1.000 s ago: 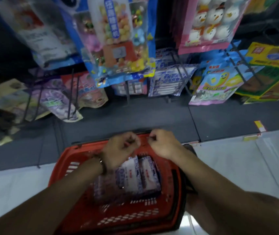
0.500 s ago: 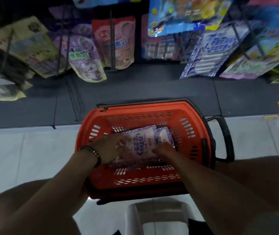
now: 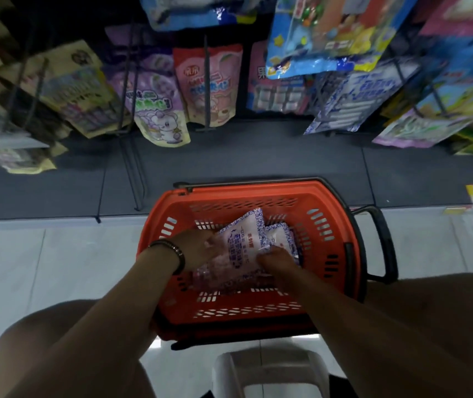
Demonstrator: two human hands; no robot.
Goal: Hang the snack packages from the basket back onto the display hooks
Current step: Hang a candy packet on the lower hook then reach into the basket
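Observation:
An orange basket (image 3: 327,202) stands on the pale floor below the display. Inside it lie white snack packages with blue print. The top package (image 3: 243,239) is tilted, its far corner raised. My left hand (image 3: 198,248), with a dark bracelet at the wrist, holds the package's left edge. My right hand (image 3: 277,262) grips its near right corner. A second white package (image 3: 282,235) lies beside it to the right. More packages lie underneath, partly hidden by my hands. Black display hooks (image 3: 206,81) stick out above, with matching white-blue packages (image 3: 350,101) hanging at the right.
Purple (image 3: 157,110), pink (image 3: 212,81) and blue (image 3: 330,38) snack bags hang from the hooks above a dark base shelf (image 3: 258,156). The basket's black handle (image 3: 384,242) juts right. A white stool (image 3: 269,372) sits between my knees.
My hands dropped from the basket's far rim into the basket and took hold of the top white package, whose far corner now tilts up. The camera tipped downward.

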